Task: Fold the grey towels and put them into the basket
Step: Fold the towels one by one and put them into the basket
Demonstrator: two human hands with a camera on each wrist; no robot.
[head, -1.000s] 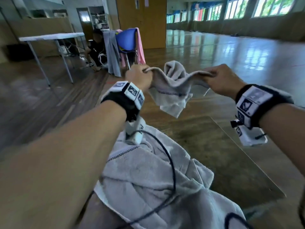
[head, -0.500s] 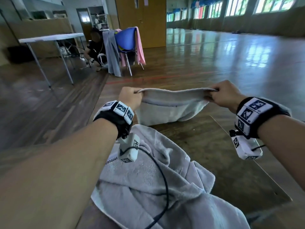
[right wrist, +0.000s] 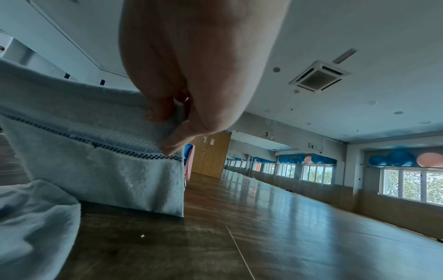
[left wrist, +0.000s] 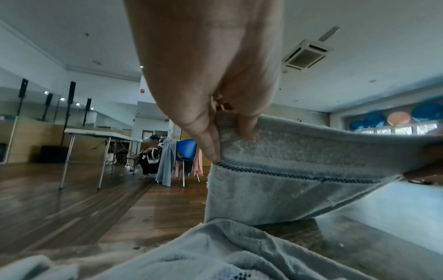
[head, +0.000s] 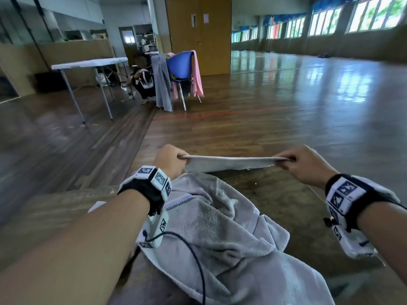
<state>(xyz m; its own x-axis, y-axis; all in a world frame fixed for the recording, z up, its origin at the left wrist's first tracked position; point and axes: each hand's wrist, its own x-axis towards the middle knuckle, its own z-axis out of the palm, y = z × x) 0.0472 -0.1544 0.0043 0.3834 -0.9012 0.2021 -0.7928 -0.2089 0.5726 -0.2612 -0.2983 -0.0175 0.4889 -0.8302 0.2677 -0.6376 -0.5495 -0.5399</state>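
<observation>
A small grey towel (head: 231, 164) with a dark checked stripe is stretched taut between my two hands just above the far part of the wooden table (head: 275, 199). My left hand (head: 174, 160) pinches its left corner, thumb and fingers on the hem (left wrist: 230, 151). My right hand (head: 293, 164) pinches the right corner (right wrist: 167, 132). The towel (right wrist: 100, 170) hangs folded, its lower edge close to the tabletop. A larger grey towel (head: 220, 238) lies crumpled on the table near me, under my left wrist. No basket is in view.
Beyond the table, a blue chair (head: 179, 69) draped with grey and pink cloths stands on the wooden floor. A white folding table (head: 90, 63) is at the back left, and a person (head: 142, 78) crouches beside it. A black cable (head: 193, 256) crosses the crumpled towel.
Both hands have come down from chest height towards the table and moved apart. The small towel has gone from bunched to pulled flat and taut.
</observation>
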